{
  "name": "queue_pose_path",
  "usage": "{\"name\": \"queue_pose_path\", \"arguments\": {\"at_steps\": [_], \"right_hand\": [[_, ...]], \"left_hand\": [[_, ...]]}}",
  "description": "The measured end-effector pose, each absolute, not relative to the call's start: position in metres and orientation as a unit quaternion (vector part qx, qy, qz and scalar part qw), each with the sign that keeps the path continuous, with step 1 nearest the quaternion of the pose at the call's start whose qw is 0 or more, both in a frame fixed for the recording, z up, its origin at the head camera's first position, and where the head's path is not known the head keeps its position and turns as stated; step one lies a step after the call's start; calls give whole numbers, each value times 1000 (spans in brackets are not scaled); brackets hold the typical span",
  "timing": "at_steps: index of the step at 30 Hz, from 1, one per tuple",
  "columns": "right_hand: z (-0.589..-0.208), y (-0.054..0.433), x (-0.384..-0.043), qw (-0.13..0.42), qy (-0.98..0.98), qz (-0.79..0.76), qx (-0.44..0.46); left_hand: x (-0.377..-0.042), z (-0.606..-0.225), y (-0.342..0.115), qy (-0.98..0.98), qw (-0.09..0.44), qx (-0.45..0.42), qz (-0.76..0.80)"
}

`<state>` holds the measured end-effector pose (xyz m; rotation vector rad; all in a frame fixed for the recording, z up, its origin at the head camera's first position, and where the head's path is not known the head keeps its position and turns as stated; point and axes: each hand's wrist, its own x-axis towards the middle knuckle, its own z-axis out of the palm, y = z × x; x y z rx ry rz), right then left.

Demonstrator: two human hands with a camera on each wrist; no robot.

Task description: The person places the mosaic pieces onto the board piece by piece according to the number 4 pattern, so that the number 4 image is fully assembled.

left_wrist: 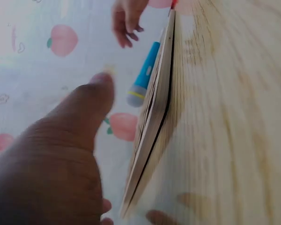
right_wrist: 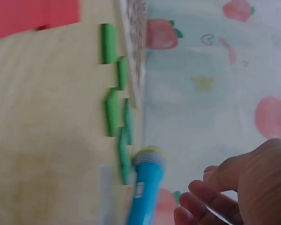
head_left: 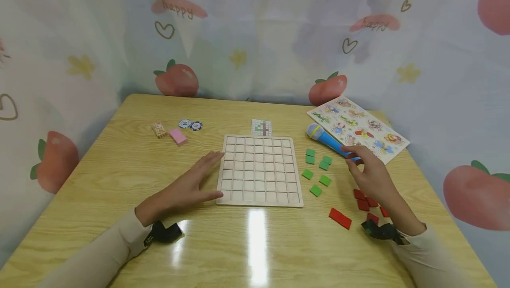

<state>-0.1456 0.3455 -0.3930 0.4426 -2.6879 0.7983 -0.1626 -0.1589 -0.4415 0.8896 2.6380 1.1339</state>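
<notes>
"In the middle of the table sits the gridded board [head_left: 259,175], every square I can see unfilled. What are the hands up to?"

"The left hand [head_left: 181,191] is spread wide at the board's left side, thumb well apart from the fingers. The right hand [head_left: 373,176] is narrower, its fingers loosely bent over the handle end of the blue microphone [head_left: 329,141], with nothing visible in its grasp."

"Is the left one actually bearing on the board?"

"Its fingertips are right by the rim, but the left wrist view is too blurred for me to say they touch."

"And how would you manage the reach well?"

"I'd judge the right hand to be hovering, so come straight down and pinch with thumb and forefinger. The green tiles [head_left: 324,180] lie between board and microphone, and the red tiles [head_left: 363,205] sit below that wrist; a low sweep could scatter either group. Mind the cuff too."

"Anything for the left?"

"Light pressure along the rim would steady the board; a hard push could slide it toward the green tiles. And leave the small grid card [head_left: 261,127] beyond its far edge uncovered, so it stays readable."
</notes>
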Motion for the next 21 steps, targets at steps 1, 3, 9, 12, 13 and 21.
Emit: {"name": "queue_pose_path", "arguments": {"at_steps": [1, 3, 9, 12, 13, 21], "right_hand": [[-398, 345, -148, 139, -940, 274, 148], [-406, 345, -155, 109, -948, 265, 138], [-421, 343, -162, 57, -964, 233, 113], [-426, 342, -164, 63, -966, 221, 119], [-427, 342, -165, 65, -966, 219, 122], [-434, 337, -172, 66, -968, 219, 102]], "left_hand": [[-163, -443, -160, 884, 66, 301, 351], [-163, -445, -161, 898, 64, 314, 301], [-160, -446, -158, 915, 41, 345, 204], [-158, -445, -156, 920, 37, 339, 191], [-158, -444, -155, 922, 36, 336, 190], [-159, -447, -153, 922, 27, 328, 202]]}}
